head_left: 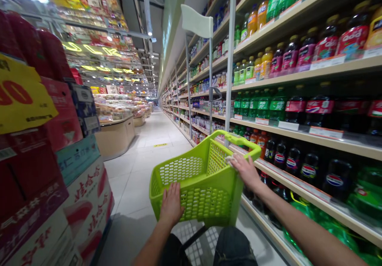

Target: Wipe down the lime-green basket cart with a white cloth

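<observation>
A bright green plastic shopping cart [197,184] with a perforated basket stands in front of my knees. My left hand [172,204] is on the near side of the basket, its fingers hooked over the rim and its thumb outside. At the basket's right end, just below the cart's handle [253,151], my right hand [243,170] presses a small white cloth [229,160] against the rim. The cloth is mostly covered by the fingers, so its full shape cannot be made out. Inside, the visible part of the basket shows bare green plastic.
Shelves [298,131] of bottled drinks run along the right, close to my right arm. Stacked drink cartons [83,202] rise on the left. A tiled aisle [149,134] stretches ahead past rounded display stands [116,136]. A ladder-like metal frame [211,79] stands by the shelves.
</observation>
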Tool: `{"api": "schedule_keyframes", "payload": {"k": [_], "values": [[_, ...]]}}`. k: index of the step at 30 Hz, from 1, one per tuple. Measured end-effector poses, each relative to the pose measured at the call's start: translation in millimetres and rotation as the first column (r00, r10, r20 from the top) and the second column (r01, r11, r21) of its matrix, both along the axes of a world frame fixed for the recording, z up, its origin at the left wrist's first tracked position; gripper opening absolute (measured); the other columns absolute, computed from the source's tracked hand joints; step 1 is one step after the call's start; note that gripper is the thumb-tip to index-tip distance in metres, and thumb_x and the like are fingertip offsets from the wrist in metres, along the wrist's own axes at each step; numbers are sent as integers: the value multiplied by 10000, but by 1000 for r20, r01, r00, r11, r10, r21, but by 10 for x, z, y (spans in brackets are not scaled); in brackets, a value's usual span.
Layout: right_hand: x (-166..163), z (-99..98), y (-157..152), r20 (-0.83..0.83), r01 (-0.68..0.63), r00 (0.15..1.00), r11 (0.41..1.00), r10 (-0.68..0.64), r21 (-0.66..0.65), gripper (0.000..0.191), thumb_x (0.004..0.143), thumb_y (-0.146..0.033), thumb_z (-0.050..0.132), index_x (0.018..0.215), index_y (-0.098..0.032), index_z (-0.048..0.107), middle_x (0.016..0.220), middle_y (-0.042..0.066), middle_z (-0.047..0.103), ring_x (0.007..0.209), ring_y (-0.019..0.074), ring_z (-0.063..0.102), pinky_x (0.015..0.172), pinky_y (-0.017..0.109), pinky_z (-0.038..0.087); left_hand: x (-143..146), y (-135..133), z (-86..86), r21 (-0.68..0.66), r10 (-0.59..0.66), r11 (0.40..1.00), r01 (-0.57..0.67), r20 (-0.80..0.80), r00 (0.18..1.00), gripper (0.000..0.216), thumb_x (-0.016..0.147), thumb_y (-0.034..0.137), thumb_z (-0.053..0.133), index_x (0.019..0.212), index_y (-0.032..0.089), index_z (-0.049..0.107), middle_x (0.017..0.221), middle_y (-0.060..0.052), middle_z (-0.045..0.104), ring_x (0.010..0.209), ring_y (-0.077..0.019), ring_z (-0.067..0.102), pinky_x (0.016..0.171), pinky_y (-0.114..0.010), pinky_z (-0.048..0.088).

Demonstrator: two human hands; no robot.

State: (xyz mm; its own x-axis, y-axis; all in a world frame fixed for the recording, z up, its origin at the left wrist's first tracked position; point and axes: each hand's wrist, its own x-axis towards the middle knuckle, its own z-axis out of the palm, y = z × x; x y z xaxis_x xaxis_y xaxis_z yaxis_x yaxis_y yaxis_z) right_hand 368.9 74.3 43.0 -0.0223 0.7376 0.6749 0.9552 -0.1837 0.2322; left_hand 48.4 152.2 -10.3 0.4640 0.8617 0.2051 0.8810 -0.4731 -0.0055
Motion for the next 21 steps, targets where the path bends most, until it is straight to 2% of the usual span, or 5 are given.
{"api": "schedule_keyframes", "payload": {"k": [4,11,17,19,21], "values": [[279,147,-146,-54,178,983,980,-174,85,407,787,-41,375,1122,-186,556,1291,120,458,1194,278,389,947,538,251,15,0,23,-15,8,1000,-8,9,1000,804,621,231,481,1357,88,189,1447,-89,187,1333,-229,117,1079,-397,121],[-279,-162,189,63,-148,986,988,151,-53,443,793,-37,355,1124,-255,553,1291,46,472,1213,215,375,971,458,259,-5,25,66,-53,21,998,-21,-3,1000,823,606,231,486,1358,88,185,1451,-75,165,1336,-217,99,1082,-392,109],[398,197,-8,-62,177,983,980,-171,92,419,778,-46,366,1125,-191,550,1286,122,464,1195,265,385,942,525,262,-17,15,101,-71,29,997,-29,-3,1000,820,600,228,482,1355,85,194,1450,-78,168,1337,-218,97,1083,-396,101],[410,215,-6,-77,187,981,977,-180,99,439,763,-37,372,1131,-201,546,1291,119,459,1200,263,378,938,525,267,-16,11,112,-75,32,997,-32,0,999,821,596,227,479,1354,83,197,1451,-78,168,1337,-216,92,1084,-398,95],[194,113,83,-57,91,994,995,-88,47,453,763,-33,371,1136,-224,541,1297,99,457,1209,250,371,942,506,273,-18,10,121,-85,28,996,-28,1,1000,827,591,235,478,1353,79,197,1452,-79,165,1338,-218,87,1085,-399,92]]}}
